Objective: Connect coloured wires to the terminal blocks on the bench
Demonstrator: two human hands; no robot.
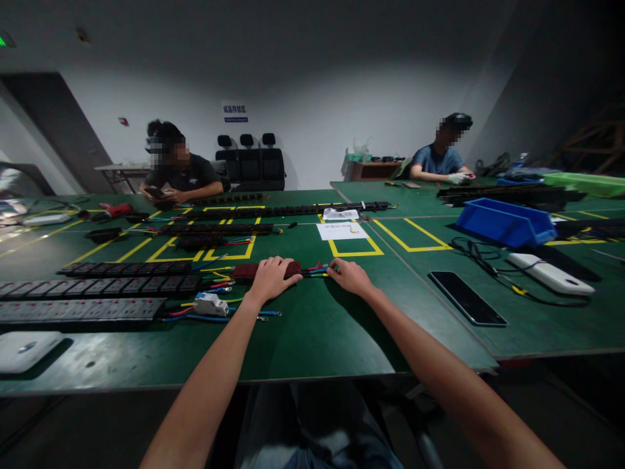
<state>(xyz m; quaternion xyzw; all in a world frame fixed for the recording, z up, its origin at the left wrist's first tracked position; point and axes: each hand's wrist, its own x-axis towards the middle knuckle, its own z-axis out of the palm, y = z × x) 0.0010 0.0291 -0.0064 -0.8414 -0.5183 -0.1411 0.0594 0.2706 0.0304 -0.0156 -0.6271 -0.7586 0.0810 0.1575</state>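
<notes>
A dark red block [243, 271] lies on the green table, with coloured wires coming out of both ends. My left hand [274, 279] rests over its middle, fingers wrapped on its top and far side. Just right of the block, my right hand [347, 276] pinches the ends of the thin red, blue and green wires [315, 271]. Left of the block are long black socket strips [131, 284] and a grey strip [88, 311]. A small white breaker [210, 304] with blue and yellow wires sits near my left wrist.
A phone [467, 298], a white device [551, 273] with a black cable, and a blue bin [505, 223] are on the right. White papers [343, 231] lie beyond my hands. Another white device [29, 350] is at the near left. Two people sit across the table.
</notes>
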